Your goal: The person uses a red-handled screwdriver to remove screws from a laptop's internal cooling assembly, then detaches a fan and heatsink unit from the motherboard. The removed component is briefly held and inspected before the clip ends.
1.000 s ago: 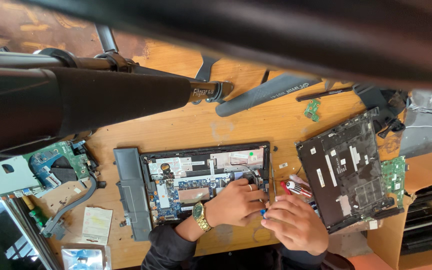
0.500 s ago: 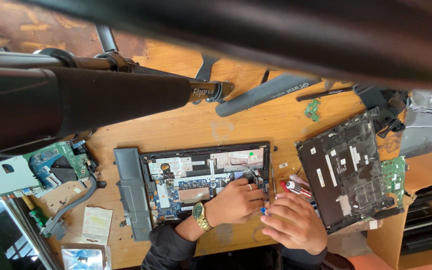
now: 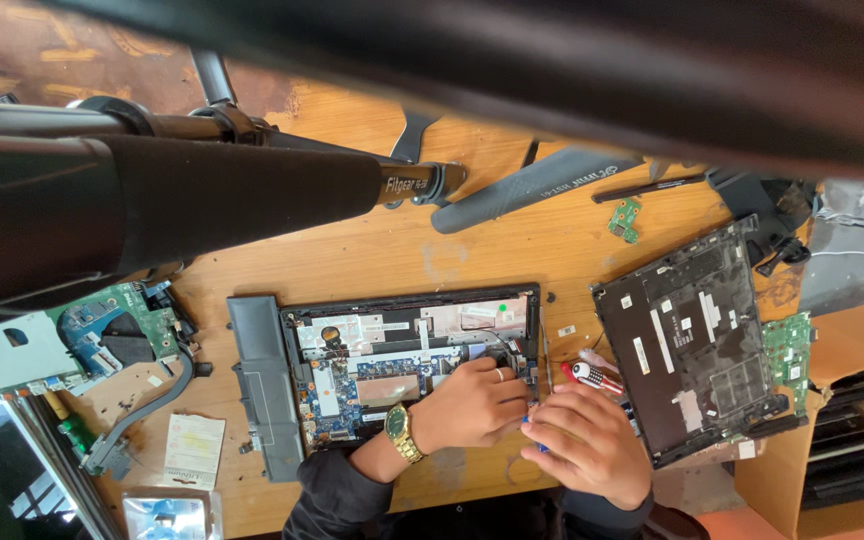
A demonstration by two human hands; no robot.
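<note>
Both hands work at the near right corner of an opened laptop base [image 3: 407,365] lying on the wooden bench [image 3: 352,260]. The left hand [image 3: 467,405], a gold watch [image 3: 399,428] on its wrist, rests with fingers curled on the exposed boards; whether it pinches anything I cannot tell. The right hand [image 3: 587,440] closes around a small blue-tipped tool [image 3: 532,425], held against the base's edge. Just beyond the right hand lies a red and white screwdriver [image 3: 592,376], then a detached dark bottom cover [image 3: 697,340]. Beside the left hand's far side sits a grey battery bar [image 3: 262,385]. The base looks stiff yet fragile inside, best gripped by its rim.
</note>
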